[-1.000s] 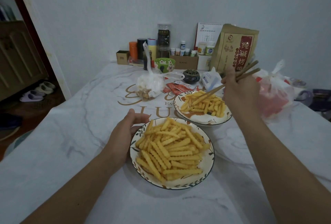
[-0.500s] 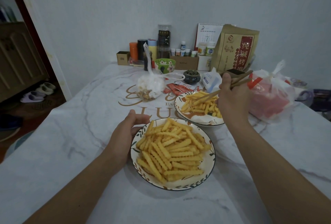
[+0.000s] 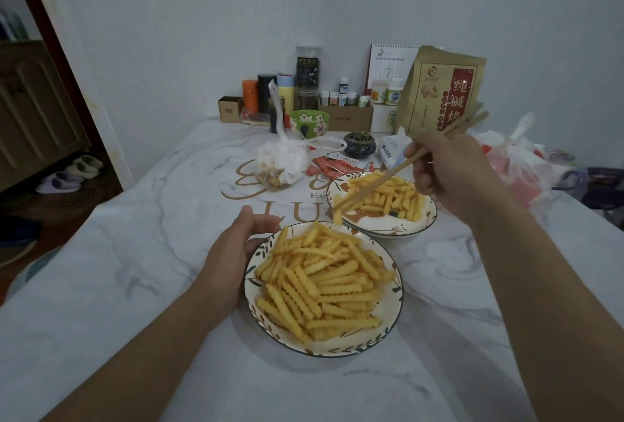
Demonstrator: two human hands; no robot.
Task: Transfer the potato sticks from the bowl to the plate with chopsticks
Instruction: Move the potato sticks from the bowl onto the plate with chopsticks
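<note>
- Whereas half a second ago the chopsticks (image 3: 398, 170) lay with their tips down among the sticks in the far dish, they now carry one potato stick (image 3: 337, 216) out over its near rim, so a pick-up has succeeded and the carry is under way.
- Right hand (image 3: 452, 171): fingers clenched round the chopsticks; the stick hangs pinched at their tips, well away from the fingers themselves, just above the far edge of the near plate (image 3: 393, 303).
- Left hand (image 3: 233, 252): fingers curled loosely against the plate's left rim, steadying it as before (whether they truly grip it I cannot tell).
- Far bowl (image 3: 427, 219) sits on the bench (image 3: 135, 252), touching or nearly touching the plate.
- Next, I judge, comes a short move nearer and a release onto the heap.
</note>
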